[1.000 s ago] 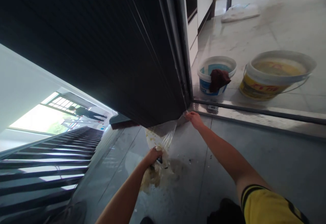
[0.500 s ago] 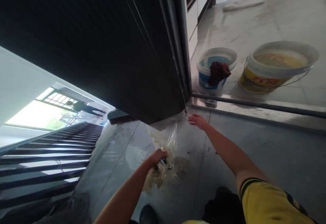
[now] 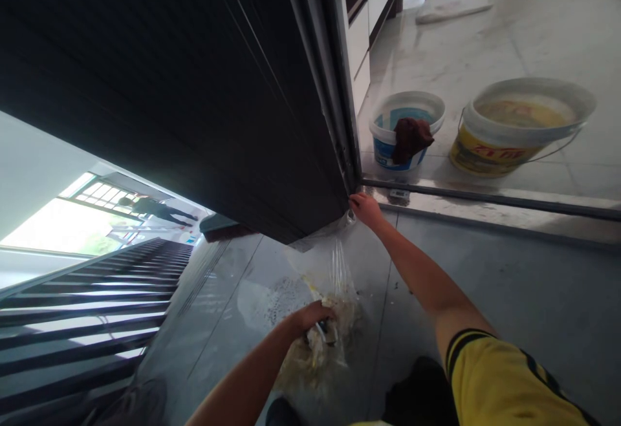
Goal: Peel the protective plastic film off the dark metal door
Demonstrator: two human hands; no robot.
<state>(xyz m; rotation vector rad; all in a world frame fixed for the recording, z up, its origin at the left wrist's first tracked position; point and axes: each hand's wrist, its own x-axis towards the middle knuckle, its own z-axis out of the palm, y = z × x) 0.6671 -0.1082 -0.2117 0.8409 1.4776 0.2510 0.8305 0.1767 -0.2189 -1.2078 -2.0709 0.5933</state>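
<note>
A sheet of clear plastic film (image 3: 339, 267) hangs from the bottom edge of the dark door (image 3: 233, 109) and runs down to the floor. My left hand (image 3: 314, 316) is closed around a crumpled, yellow-smeared bunch of this film, low over the tiles. Something small, dark and white shows by its fingers, too unclear to name. My right hand (image 3: 365, 209) pinches at the lower door corner, where the film's edge meets the frame; the fingertips are partly hidden.
Beyond the metal threshold (image 3: 485, 203) stand a blue-and-white bucket (image 3: 395, 153) with a brown cloth (image 3: 411, 139) over its rim and a larger yellow bucket (image 3: 495, 158). A broom head (image 3: 226, 229) lies behind the door. At left are a dark railing (image 3: 97, 297) and a distant person (image 3: 158, 207).
My right hand has moved left and up to the door corner, and its fingers have closed there. My left hand has shifted slightly down and right with the bunched film.
</note>
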